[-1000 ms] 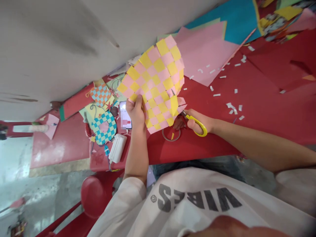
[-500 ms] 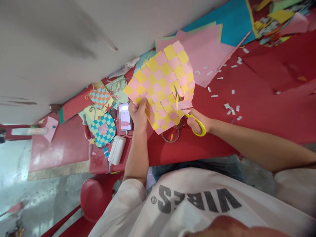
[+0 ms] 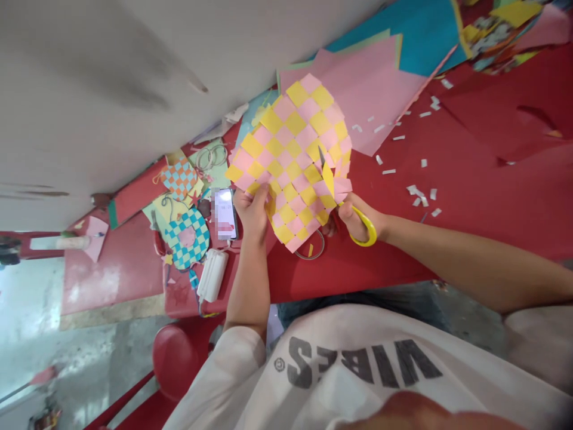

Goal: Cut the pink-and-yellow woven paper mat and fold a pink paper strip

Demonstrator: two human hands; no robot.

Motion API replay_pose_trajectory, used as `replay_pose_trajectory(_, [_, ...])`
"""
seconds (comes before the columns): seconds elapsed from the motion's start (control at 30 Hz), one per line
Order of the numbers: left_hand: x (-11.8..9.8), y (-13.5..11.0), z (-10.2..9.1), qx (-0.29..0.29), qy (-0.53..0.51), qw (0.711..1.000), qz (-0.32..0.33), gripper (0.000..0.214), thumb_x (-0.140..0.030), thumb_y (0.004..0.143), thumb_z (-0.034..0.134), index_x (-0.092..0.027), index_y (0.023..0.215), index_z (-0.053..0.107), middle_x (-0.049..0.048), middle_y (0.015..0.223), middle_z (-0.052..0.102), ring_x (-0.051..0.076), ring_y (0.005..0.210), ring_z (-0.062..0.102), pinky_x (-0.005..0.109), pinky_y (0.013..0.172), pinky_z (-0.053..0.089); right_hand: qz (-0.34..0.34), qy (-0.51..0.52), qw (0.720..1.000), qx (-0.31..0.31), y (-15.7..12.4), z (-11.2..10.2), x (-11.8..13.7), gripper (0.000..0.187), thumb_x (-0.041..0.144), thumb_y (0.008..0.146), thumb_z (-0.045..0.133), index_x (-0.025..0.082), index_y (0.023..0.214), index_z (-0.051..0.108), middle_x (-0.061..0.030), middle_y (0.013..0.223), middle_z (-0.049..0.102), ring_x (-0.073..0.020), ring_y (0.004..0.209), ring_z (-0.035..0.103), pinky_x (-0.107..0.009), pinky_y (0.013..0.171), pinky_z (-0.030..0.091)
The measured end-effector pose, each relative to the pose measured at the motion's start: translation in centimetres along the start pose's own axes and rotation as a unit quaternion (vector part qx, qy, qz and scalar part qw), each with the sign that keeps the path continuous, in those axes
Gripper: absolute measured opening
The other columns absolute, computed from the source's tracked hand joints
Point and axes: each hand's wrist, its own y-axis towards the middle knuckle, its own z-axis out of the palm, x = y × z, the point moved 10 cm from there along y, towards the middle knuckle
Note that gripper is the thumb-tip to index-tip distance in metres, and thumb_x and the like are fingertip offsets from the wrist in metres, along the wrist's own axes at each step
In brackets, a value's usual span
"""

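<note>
Left hand [image 3: 251, 215]: closed, pinching a pink-and-yellow woven paper mat [image 3: 290, 161]
Right hand [image 3: 358, 220]: closed, gripping yellow-handled scissors [image 3: 370, 228]
Around: small white paper bits [image 3: 416, 191] lying on a red table cover [image 3: 470, 239]

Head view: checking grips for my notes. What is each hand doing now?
Left hand: closed, pinching the pink-and-yellow woven paper.
Right hand: closed, holding yellow-handled scissors.

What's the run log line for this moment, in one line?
left hand: holds pink-and-yellow woven paper mat | right hand: holds yellow-handled scissors, blade at mat's edge
</note>
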Motion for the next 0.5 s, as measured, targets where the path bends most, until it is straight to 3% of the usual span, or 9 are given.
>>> replay_pose_trajectory(0.1, [0.04, -0.17, 0.33, 0.010, 0.004, 1.000, -0.011, 0.036, -0.034, 0.086, 0.086, -0.019, 0.067, 0.059, -0.0060, 0.065, 0.054, 0.008, 0.060, 0.051, 0.021, 0.063, 0.047, 0.007, 0.002, 1.000, -0.008, -0.10, -0.07, -0.06, 0.083, 0.093, 0.099, 0.041, 0.019, 0.078, 0.072, -0.0082, 0.069, 0.074, -0.0191, 0.063, 0.074, -0.031, 0.058, 0.062])
replay_pose_trajectory(0.23, [-0.03, -0.28, 0.56, 0.017, 0.000, 1.000, -0.013, 0.023, -0.033, 0.085, 0.086, -0.019, 0.079, 0.069, -0.0033, 0.076, 0.065, 0.010, 0.070, 0.062, 0.023, 0.072, 0.053, 0.023, 0.000, 1.000, -0.019, -0.24, -0.20, -0.31, 0.085, 0.094, 0.098, 0.039, 0.019, 0.074, 0.071, -0.0078, 0.066, 0.073, -0.0180, 0.059, 0.072, -0.030, 0.054, 0.060])
replay_pose_trajectory(0.37, [-0.17, -0.32, 0.62, 0.015, 0.004, 1.000, -0.012, 0.026, -0.035, 0.085, 0.086, -0.019, 0.076, 0.068, -0.0035, 0.073, 0.063, 0.011, 0.072, 0.064, 0.024, 0.076, 0.056, 0.026, 0.007, 0.999, -0.020, -0.41, -0.05, -0.37, 0.086, 0.094, 0.097, 0.041, 0.017, 0.076, 0.071, -0.0100, 0.069, 0.074, -0.0169, 0.058, 0.072, -0.028, 0.053, 0.059])
replay_pose_trajectory(0.5, [-0.11, -0.40, 0.73, 0.016, -0.004, 1.000, -0.022, 0.021, -0.037, 0.083, 0.087, -0.021, 0.086, 0.074, -0.0012, 0.085, 0.071, 0.015, 0.084, 0.072, 0.027, 0.084, 0.060, 0.038, 0.008, 0.999, -0.030, -0.53, -0.13, -0.79, 0.085, 0.096, 0.096, 0.041, 0.017, 0.078, 0.070, -0.0106, 0.070, 0.075, -0.0176, 0.058, 0.072, -0.028, 0.051, 0.060])
